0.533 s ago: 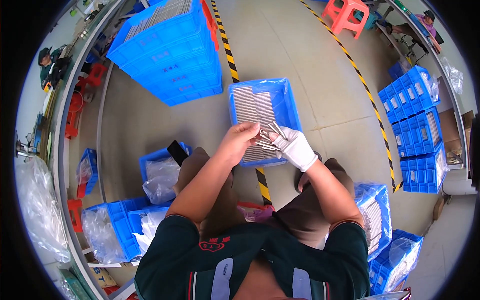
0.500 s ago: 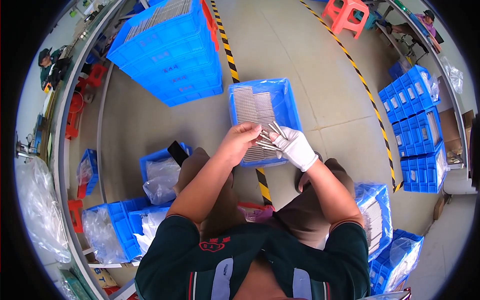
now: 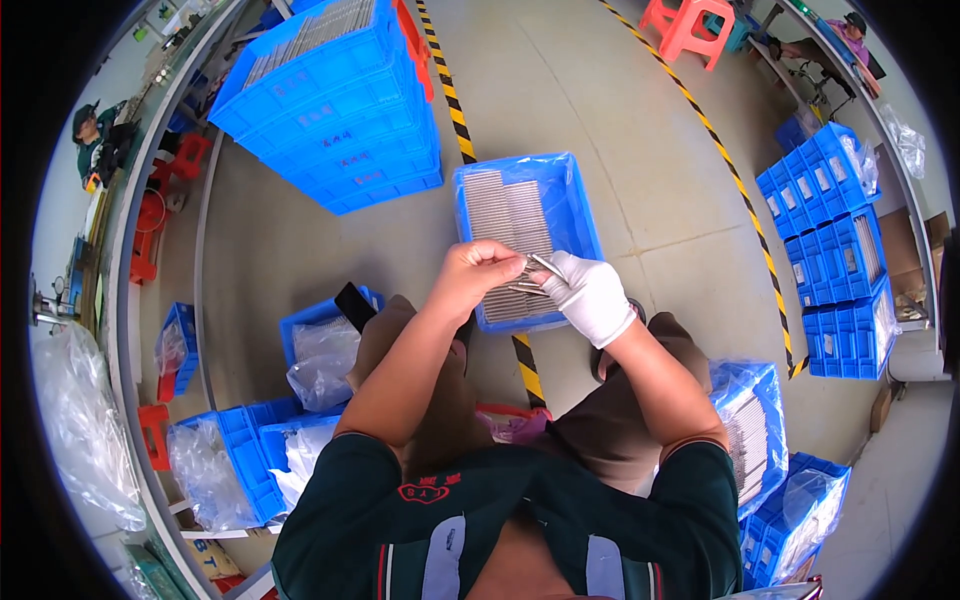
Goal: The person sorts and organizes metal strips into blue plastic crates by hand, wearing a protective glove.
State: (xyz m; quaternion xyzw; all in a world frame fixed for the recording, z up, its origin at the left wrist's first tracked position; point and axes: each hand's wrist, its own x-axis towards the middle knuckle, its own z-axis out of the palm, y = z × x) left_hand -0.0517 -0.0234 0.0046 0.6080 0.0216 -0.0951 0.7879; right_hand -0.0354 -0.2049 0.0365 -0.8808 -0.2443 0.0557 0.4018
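My bare left hand [image 3: 478, 276] is closed in a pinch at the ends of several slim silver metal rods [image 3: 541, 266]. My right hand [image 3: 594, 302], in a white glove, is closed around the same small bunch. Both hands are close together above the near half of a blue crate [image 3: 584, 210] lined with clear plastic. Inside it, similar metal rods [image 3: 487, 205] lie stacked in two columns side by side. My fingers partly hide the held rods and the stack beneath.
A tall stack of blue crates [image 3: 345, 140] filled with rods stands at the far left. More blue crates [image 3: 835, 255] are stacked on the right. A rod-filled crate [image 3: 745, 430] sits by my right leg, plastic-lined crates [image 3: 325, 350] by my left. Yellow-black tape [image 3: 460, 120] marks the floor.
The rods in my right hand were fanned out and now lie closer together. My left fingers have moved slightly and pinch at the rod ends.
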